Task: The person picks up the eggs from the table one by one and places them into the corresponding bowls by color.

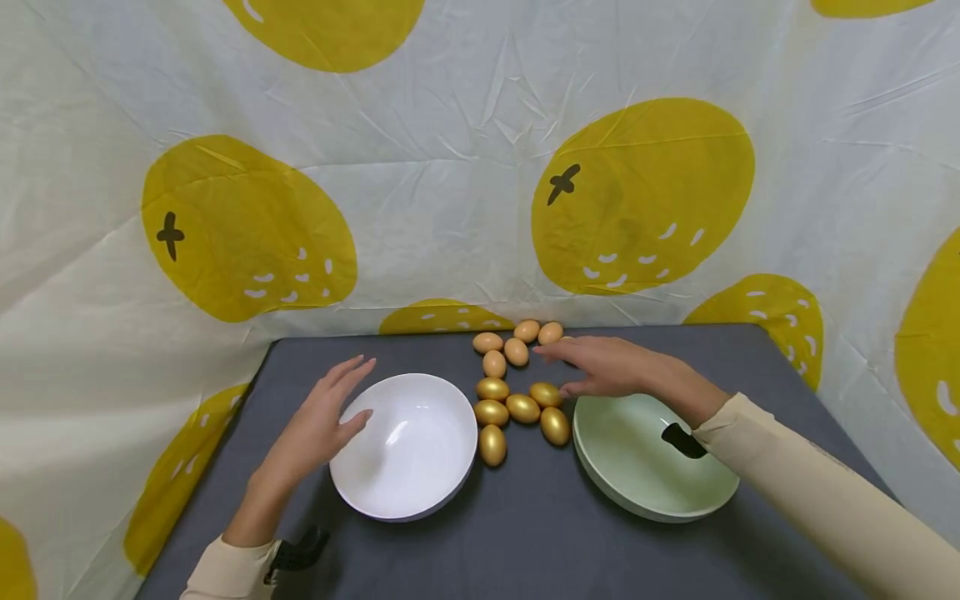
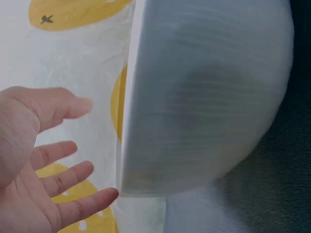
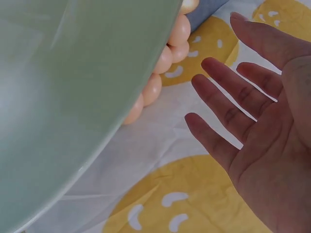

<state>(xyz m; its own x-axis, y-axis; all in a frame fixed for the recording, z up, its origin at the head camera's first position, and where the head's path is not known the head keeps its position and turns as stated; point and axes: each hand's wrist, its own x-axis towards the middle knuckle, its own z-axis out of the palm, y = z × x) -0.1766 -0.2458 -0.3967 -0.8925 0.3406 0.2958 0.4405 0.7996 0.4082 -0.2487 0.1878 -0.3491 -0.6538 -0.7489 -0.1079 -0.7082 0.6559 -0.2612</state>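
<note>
My left hand (image 1: 318, 425) hovers at the left rim of a white bowl (image 1: 405, 450), fingers spread and holding nothing. In the left wrist view the bowl's outer wall (image 2: 209, 97) stands beside that hand's fingers. Over the far rim of a pale green bowl (image 1: 652, 467), my right hand (image 1: 618, 367) is held out with loosely straight fingers and an empty palm. Between the bowls lie several gold eggs (image 1: 522, 408). Behind them sit several light brown eggs (image 1: 516, 352), one partly hidden by the right hand. Both bowls look empty inside.
A dark grey cloth (image 1: 517, 533) covers the table. Right behind its back edge hangs a white curtain (image 1: 442, 225) printed with yellow fruit. The gold eggs lie close to the rims of both bowls.
</note>
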